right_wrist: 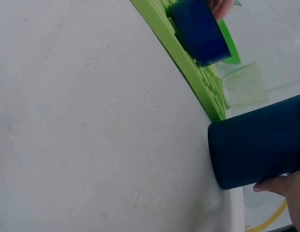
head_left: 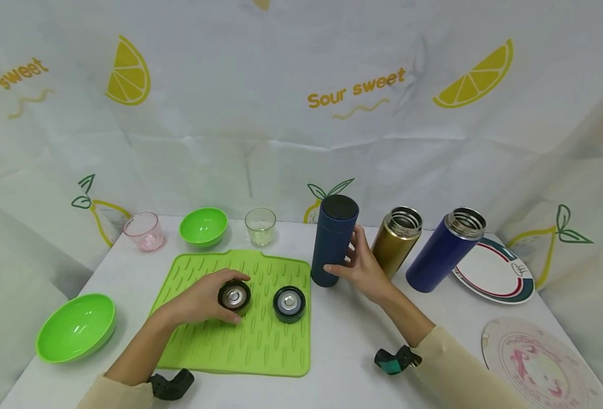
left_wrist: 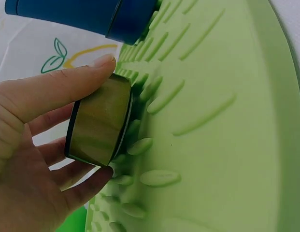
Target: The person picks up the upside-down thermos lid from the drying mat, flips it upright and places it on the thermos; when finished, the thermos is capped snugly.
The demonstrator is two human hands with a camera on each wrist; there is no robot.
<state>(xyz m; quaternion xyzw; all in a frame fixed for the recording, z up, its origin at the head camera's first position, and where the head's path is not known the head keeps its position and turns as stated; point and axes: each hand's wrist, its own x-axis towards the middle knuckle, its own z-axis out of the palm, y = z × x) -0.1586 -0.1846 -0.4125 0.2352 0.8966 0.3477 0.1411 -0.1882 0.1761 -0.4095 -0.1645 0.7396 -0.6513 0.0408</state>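
My left hand point(head_left: 206, 298) holds a gold bottle lid point(left_wrist: 100, 121) between thumb and fingers, its underside facing up, on the ribbed green mat point(head_left: 250, 355). A second lid point(head_left: 289, 304), dark-rimmed in the head view and blue on its side in the right wrist view, lies upside down on the mat's right part. Just past the mat's right edge, a dark teal-blue thermos point(head_left: 332, 244) stands upright with its lid on. My right hand point(head_left: 365, 270) grips it from the right, thumb in front. Right of that hand stand a gold thermos point(head_left: 394, 244) and a blue thermos point(head_left: 442, 253), both uncapped.
Green bowls stand at the back point(head_left: 203, 227) and left point(head_left: 76, 328). A pink glass point(head_left: 145, 232) and a pale green glass point(head_left: 260, 227) stand at the rear. A rimmed plate point(head_left: 493, 271) and a pink patterned round mat point(head_left: 539, 363) lie at right. A cloth point(head_left: 260, 119) hangs behind.
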